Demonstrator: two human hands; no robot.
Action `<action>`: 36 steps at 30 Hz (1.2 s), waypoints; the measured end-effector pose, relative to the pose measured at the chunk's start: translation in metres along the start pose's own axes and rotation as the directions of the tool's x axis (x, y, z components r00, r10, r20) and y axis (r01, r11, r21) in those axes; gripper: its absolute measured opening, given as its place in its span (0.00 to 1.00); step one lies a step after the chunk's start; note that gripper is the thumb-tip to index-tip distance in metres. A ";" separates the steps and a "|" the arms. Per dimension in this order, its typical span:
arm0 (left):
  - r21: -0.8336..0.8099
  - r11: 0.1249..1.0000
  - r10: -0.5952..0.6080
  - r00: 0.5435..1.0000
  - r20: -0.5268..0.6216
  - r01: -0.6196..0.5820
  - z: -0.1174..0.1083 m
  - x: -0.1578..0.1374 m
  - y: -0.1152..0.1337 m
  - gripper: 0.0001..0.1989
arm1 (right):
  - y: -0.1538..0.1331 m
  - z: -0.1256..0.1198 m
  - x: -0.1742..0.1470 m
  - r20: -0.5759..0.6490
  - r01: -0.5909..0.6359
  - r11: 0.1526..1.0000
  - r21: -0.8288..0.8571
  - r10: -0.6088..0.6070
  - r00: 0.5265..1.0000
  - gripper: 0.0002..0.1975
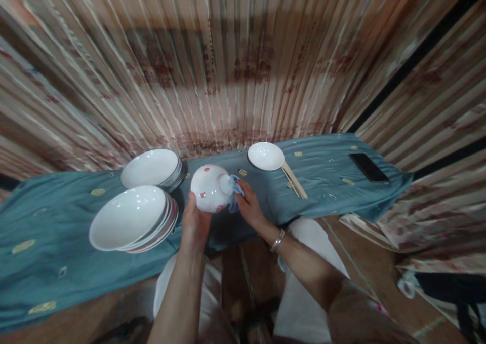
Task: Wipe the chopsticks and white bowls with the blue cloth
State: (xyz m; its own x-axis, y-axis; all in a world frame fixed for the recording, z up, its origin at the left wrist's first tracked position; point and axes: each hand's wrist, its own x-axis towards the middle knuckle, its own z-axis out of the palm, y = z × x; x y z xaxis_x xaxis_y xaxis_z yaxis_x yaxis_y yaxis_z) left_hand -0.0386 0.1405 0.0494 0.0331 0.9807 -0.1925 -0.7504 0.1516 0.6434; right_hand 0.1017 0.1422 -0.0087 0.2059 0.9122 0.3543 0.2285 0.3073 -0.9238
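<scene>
Bowl (pixel 210 189): we hold this white bowl with red marks in the air, over the table (pixel 56 207); it is tipped on its side, and its foot points to the right.
Left hand (pixel 195 220): we grip the bowl at its lower left side, with the thumb on the outer wall; the other fingers are mostly hidden from us.
Right hand (pixel 248 202): we pinch a light blue cloth (pixel 234 204) with bent fingers, and this cloth touches the foot of the bowl.
Right wrist: we wear a silver-coloured bracelet (pixel 278 240).
Dishes at left: we have two stacks of white dishes, the near stack (pixel 125 217) with some red edges and the far stack (pixel 150 169) just behind it.
Small dish (pixel 266 155): it stands upright, white, beyond our right hand.
Chopsticks (pixel 294 180): they lie at the right of the small dish, and we cannot tell if they touch it.
Phone (pixel 369 167): it lies flat and black near the right end.
Table cover: we see blue-green fabric with yellow figures.
Behind: a patterned curtain (pixel 228 80) hangs in folds.
</scene>
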 end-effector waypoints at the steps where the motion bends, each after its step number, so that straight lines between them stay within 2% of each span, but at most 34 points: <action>1: -0.013 1.000 -0.007 1.000 -0.005 0.007 0.000 0.000 0.001 0.23 | 0.000 0.004 -0.005 0.010 -0.025 1.000 0.000 0.025 1.000 0.21; 4: -0.056 0.998 -0.002 0.999 -0.039 0.000 0.002 0.003 0.001 0.23 | -0.005 0.018 -0.023 0.070 -0.059 0.998 -0.034 0.061 0.996 0.25; 7: -0.100 0.995 0.007 0.998 -0.064 -0.013 0.004 0.005 0.001 0.23 | -0.013 0.028 -0.043 0.161 -0.031 0.994 -0.107 0.048 0.986 0.31; 9: -0.124 0.992 0.010 0.997 -0.072 -0.019 0.003 0.006 0.001 0.23 | -0.016 0.033 -0.054 0.233 0.026 0.986 -0.165 0.013 0.972 0.33; 12: -0.137 0.990 0.018 0.996 -0.085 -0.030 0.000 0.008 0.000 0.23 | -0.017 0.036 -0.064 0.304 0.173 0.954 -0.246 -0.094 0.948 0.34; 18: -0.045 0.995 0.085 0.988 -0.127 -0.091 -0.009 0.009 -0.006 0.19 | -0.013 0.036 -0.062 0.403 0.500 0.784 -0.368 -0.350 0.846 0.39; 21: 0.027 0.991 0.131 0.986 -0.103 -0.129 -0.013 0.007 -0.007 0.18 | -0.016 0.031 -0.054 0.428 0.593 0.679 -0.433 -0.424 0.798 0.37; 24: 0.094 0.988 0.135 0.987 -0.087 -0.127 -0.015 0.005 -0.008 0.19 | -0.023 0.025 -0.044 0.459 0.634 0.597 -0.492 -0.441 0.771 0.34; 27: 0.160 0.981 0.125 0.990 -0.068 -0.113 -0.014 0.001 -0.009 0.19 | -0.033 0.019 -0.034 0.455 0.642 0.555 -0.529 -0.452 0.767 0.31; 30: 0.214 0.970 0.129 0.991 -0.030 -0.119 -0.007 -0.004 -0.011 0.17 | -0.043 0.014 -0.025 0.415 0.622 0.546 -0.561 -0.464 0.782 0.28; 36: 0.294 0.943 0.153 0.988 0.033 -0.156 0.005 -0.011 -0.015 0.15 | -0.052 0.003 -0.007 0.377 0.574 0.598 -0.560 -0.432 0.819 0.28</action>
State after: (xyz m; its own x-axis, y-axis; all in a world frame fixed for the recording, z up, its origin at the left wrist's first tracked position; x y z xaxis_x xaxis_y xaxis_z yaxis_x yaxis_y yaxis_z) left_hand -0.0248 0.1277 0.0457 -0.0607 0.9959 -0.0676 -0.5190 0.0263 0.8544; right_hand 0.0853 0.1205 0.0367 -0.2890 0.7164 0.6350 0.7878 0.5549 -0.2675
